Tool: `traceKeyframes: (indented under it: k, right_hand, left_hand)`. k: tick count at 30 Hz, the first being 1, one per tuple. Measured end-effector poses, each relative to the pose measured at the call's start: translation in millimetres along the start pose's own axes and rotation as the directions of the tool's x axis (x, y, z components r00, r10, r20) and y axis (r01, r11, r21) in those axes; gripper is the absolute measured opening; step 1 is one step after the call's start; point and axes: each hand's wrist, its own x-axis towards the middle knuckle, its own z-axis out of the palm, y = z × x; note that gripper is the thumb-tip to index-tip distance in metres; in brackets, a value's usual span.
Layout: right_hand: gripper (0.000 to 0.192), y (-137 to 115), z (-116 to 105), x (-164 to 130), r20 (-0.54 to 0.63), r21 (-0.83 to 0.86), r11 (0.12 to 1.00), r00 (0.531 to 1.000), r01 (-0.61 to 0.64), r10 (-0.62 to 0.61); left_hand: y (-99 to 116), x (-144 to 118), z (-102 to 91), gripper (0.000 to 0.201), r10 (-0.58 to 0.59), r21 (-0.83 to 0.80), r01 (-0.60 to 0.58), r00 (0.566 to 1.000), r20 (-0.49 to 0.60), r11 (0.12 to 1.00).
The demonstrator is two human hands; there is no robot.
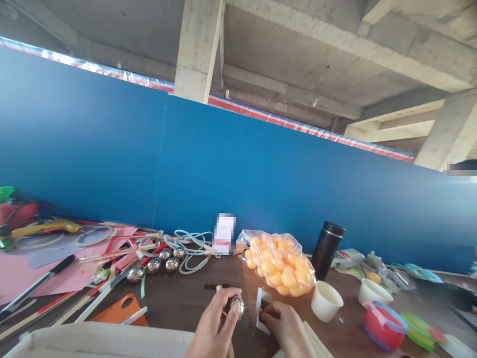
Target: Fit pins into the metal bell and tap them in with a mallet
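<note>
Low in the middle of the head view, my left hand (214, 325) is closed with a shiny silver ball (239, 308) between thumb and fingers. A pale stick end (219, 288) shows just above that hand; I cannot tell whether the hand grips it. To its right, the fingers of my right hand (286, 325) pinch a small white piece (259, 299) with a dark area in its middle. A gap separates the ball from this piece. Several more silver balls (172, 264) lie together further left on the brown table (179, 303).
A clear bag of orange balls (279, 263) lies ahead, beside a black bottle (328, 250) and a white paper cup (326, 302). Cables (194, 246), sticks and coloured paper (63, 278) clutter the left. A white box edge (112, 338) is nearest me. Behind stands a blue partition (238, 174).
</note>
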Motion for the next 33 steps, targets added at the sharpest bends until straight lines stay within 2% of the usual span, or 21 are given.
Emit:
traceKeyframes:
  k: [10,21,26,30,33]
  right_hand:
    - [0.02,-6,-4,-4,-0.031,-0.053,0.998,0.999,0.028,-0.03]
    - [0.016,-8,-16,-11,-0.04,-0.171,0.985,0.999,-0.016,0.009]
    - [0.016,-14,-16,-14,-0.082,-0.176,0.984,0.996,0.007,-0.022]
    - [0.024,-19,-16,-12,-0.14,-0.163,0.986,0.99,0.012,-0.035]
    - [0.028,-19,-16,-11,-0.215,-0.083,0.996,0.976,0.027,-0.044]
  left_hand:
    - [1,1,-0.7,0.037,-0.012,0.012,0.012,1.0,0.021,1.0]
    - [2,0,-0.4,0.037,-0.014,0.004,0.014,1.0,0.028,1.0]
    - [0,0,0.1,0.036,0.006,0.017,-0.007,1.0,0.012,1.0]
    - [-1,0,0.3,0.035,0.012,0.003,-0.012,1.0,-0.001,1.0]
    - [0,1,-0.2,0.036,0.003,-0.014,-0.003,1.0,-0.007,1.0]
